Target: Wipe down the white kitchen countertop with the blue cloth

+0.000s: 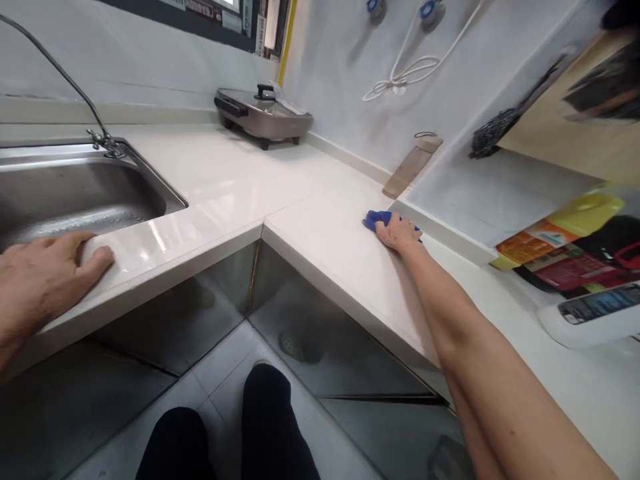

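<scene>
My right hand [401,232] is stretched far out over the white countertop [320,227], its fingers closed on a bunched blue cloth [376,219] pressed to the surface near the wall. A pinkish-brown bottle [413,165] stands just beyond that hand, against the wall. My left hand [47,267] lies flat on the counter's front edge beside the sink, thumb apart from the fingers, holding nothing.
A steel sink [173,200] with a thin curved faucet [103,139] is at the left. An electric pan with a glass lid [263,113] stands in the far corner. A yellow-and-orange bottle [555,230] and a white bottle [565,327] are at the right. A white cord [400,83] hangs on the wall.
</scene>
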`<state>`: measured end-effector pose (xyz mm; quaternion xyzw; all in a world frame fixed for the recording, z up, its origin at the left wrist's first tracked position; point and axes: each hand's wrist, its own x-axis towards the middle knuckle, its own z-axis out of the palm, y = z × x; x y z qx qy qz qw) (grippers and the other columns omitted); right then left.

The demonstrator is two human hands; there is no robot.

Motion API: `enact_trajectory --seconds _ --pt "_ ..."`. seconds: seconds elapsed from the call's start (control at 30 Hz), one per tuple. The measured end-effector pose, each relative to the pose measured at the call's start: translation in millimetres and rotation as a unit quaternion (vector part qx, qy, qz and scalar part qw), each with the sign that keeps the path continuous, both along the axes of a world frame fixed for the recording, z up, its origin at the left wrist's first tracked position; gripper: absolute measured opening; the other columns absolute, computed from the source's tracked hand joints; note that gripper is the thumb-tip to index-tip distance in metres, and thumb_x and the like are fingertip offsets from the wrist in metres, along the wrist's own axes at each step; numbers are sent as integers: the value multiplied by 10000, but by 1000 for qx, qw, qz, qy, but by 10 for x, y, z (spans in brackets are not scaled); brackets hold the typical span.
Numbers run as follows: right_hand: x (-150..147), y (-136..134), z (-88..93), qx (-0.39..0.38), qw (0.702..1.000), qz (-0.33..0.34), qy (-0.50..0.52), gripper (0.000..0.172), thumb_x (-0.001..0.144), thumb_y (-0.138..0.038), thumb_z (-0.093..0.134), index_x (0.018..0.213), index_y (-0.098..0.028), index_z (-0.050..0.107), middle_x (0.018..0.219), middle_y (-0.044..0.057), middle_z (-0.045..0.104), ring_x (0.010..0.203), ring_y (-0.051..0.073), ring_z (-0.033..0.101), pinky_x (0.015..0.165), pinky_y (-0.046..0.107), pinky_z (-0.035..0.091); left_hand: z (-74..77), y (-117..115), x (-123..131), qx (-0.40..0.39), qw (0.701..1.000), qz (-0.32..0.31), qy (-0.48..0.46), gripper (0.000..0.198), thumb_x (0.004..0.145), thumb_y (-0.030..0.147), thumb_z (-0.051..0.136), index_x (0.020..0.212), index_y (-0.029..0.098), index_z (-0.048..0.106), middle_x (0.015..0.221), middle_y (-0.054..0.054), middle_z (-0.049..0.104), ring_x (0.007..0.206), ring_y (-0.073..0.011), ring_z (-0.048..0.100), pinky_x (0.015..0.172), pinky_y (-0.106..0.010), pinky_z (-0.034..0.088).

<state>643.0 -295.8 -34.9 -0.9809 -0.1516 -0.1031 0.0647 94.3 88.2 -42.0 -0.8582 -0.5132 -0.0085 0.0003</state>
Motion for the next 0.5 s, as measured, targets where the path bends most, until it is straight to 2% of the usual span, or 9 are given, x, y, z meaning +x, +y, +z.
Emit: enact_trajectory --seconds 0.07,0.13,0.3,0.4,0.5 --pt "-75 279 -2 13 999 38 -5 641 931 -538 440 1400 -106 508 1422 292 532 1324 459 495 1087 690 347 181 -225 87 -18 999 22 17 872 899 707 105 1494 213 507 1437 -198 560 1223 -452 563 980 -574 473" --pt "-250 584 14 14 996 89 -2 653 933 -539 436 1429 -119 493 1423 272 535 1318 451 495 1095 676 344 292 -364 144 -25 999 30 22 860 899 690 102 1493 213 503 1438 -199 559 1248 -450 556 1004 -574 467" --pt "-919 1249 53 18 971 240 -8 660 943 -524 411 1498 -168 435 1433 209 533 1317 423 473 1122 681 310 388 -477 172 -29 999 16 9 831 906 634 147 1479 159 518 1423 -234 565 1279 -464 535 1021 -590 459" --pt "-1291 1429 55 24 954 297 -15 661 945 -513 403 1511 -171 417 1437 196 530 1319 420 459 1128 691 296 413 -493 165 -40 999 12 8 824 913 615 152 1496 149 503 1445 -236 550 1316 -455 512 1064 -589 433" --pt "-1576 1412 65 22 945 327 -17 649 950 -482 398 1525 -181 405 1435 192 534 1320 408 464 1130 661 318 417 -482 142 -48 999 4 -2 844 918 641 145 1529 158 469 1471 -234 532 1339 -449 499 1097 -589 408"
